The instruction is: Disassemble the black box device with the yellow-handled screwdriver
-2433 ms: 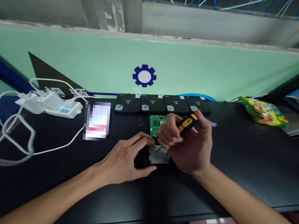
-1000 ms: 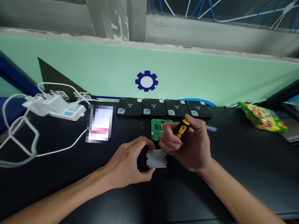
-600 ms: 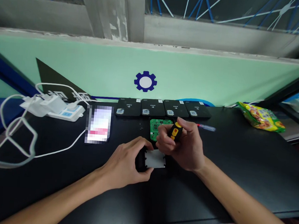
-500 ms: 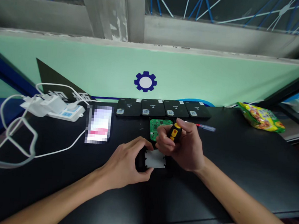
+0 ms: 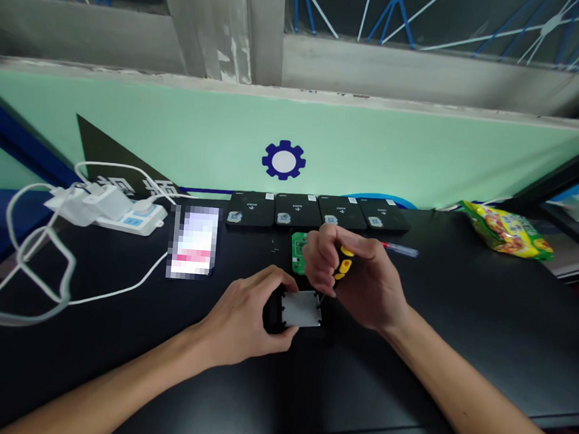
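Note:
My left hand grips a small black case with a silver metal plate on it, thumb at the near side and fingers at the far side. Wrapped round a black and yellow screwdriver handle, my right hand is closed just above the plate's right end. The screwdriver's tip comes down near the plate's right edge, though exact contact is hard to see. Behind them lies a green circuit board in a dark housing, partly hidden by my right hand. Tiny screws lie left of the board.
Several flat black boxes stand in a row along the wall. A phone with a blurred screen and a white power strip with cables are on the left. To the right lie a clear-handled screwdriver and a yellow-green food packet.
My right hand has turned on the screwdriver, its fingers curling further round the handle and covering more of the circuit board. My left hand keeps its hold on the case.

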The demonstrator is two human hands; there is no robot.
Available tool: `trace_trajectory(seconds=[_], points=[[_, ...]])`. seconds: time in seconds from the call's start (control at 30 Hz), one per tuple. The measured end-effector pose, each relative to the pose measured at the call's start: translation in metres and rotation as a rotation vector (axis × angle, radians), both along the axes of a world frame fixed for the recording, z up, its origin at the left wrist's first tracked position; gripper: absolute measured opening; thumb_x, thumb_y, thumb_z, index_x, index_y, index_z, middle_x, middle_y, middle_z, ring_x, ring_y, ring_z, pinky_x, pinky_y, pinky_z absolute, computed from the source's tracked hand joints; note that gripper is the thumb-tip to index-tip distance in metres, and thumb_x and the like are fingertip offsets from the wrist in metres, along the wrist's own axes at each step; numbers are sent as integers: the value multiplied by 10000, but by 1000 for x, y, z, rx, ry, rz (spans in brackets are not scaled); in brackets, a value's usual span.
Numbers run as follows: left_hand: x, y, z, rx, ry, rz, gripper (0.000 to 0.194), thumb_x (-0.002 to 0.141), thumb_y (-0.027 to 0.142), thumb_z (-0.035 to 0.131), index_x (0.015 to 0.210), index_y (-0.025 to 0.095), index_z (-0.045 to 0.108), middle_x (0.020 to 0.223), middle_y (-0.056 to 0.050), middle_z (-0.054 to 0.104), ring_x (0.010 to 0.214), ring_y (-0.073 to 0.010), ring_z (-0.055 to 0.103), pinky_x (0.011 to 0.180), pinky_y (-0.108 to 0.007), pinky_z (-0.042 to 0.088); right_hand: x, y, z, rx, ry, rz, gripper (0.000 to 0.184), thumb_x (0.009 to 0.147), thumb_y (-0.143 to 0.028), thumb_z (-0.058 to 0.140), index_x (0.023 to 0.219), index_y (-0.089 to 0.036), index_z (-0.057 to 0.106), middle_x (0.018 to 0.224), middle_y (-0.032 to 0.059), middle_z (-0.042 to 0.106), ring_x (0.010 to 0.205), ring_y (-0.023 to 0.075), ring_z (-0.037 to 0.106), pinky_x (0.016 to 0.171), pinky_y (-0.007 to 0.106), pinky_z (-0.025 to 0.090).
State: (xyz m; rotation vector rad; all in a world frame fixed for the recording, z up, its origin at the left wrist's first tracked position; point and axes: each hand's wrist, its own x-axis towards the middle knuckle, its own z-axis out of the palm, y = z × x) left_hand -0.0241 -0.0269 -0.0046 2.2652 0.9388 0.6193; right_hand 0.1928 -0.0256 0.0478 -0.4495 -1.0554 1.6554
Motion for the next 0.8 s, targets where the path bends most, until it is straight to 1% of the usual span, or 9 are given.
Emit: trace_trajectory(seconds=[0.13,0.27,0.37,0.47,0.53,0.6,0.67,0.73,0.8], points=[[0,0,1,-8,13,-2,415,816,259,783,1196,249,619,1137,-20,699,758,-149,630,624,-269,478,0,1,-1,-57,51,37,432,1111,-400,504,741,-204,608,502,-70,354,483,126,259,528,270,288],[0,0,1,-9,25,-10,401,831,273,782,1193,252,611,1143,-17,695,742,-143,615,601,-262,450,2,1,0,-97,83,82,441,1108,-513,527,778,-221,539,473,-109,289,451,109,163,507,260,258],[-1,0,0,-4,19,-13,405,835,268,778,1202,250,608,1147,-17,693,739,-140,609,602,-263,446,3,1,-1,-64,76,98,472,1034,-601,600,766,-224,511,514,-105,302,468,103,167,510,263,267],[-1,0,-1,-1,12,-16,401,842,282,780,1204,252,611,1159,-19,693,747,-142,615,614,-269,459,3,0,-4,-25,48,107,369,998,-483,663,778,-222,524,545,-93,346,478,104,193,512,264,262],[-1,0,-1,-2,8,-14,405,844,287,782,1210,254,612,1166,-20,695,750,-144,617,617,-271,463,2,0,-4,12,19,94,349,1019,-428,642,760,-211,557,599,-57,437,493,111,281,529,270,293],[-1,-1,-1,-3,5,-13,408,840,286,785,1209,254,616,1168,-19,695,742,-141,613,616,-272,463,1,0,-4,49,-25,47,438,1065,-446,590,705,-196,596,676,-2,515,581,139,419,596,288,367],[0,-1,0,-7,5,-11,398,839,283,785,1201,254,622,1169,-18,695,735,-138,610,614,-271,462,0,0,-4,53,-69,6,557,1104,-486,547,638,-189,614,712,29,537,670,163,484,665,305,406],[-1,-1,0,-8,6,-9,383,843,289,785,1190,254,627,1168,-17,697,735,-139,610,611,-268,460,0,0,-4,15,-70,17,625,1126,-550,509,630,-189,629,674,14,511,631,154,464,647,303,398],[-1,0,0,-8,8,-11,379,850,296,783,1193,255,627,1168,-17,698,731,-139,608,607,-265,456,1,1,-4,-22,-29,57,628,1128,-610,475,695,-194,657,581,-39,434,507,124,366,574,290,346]])
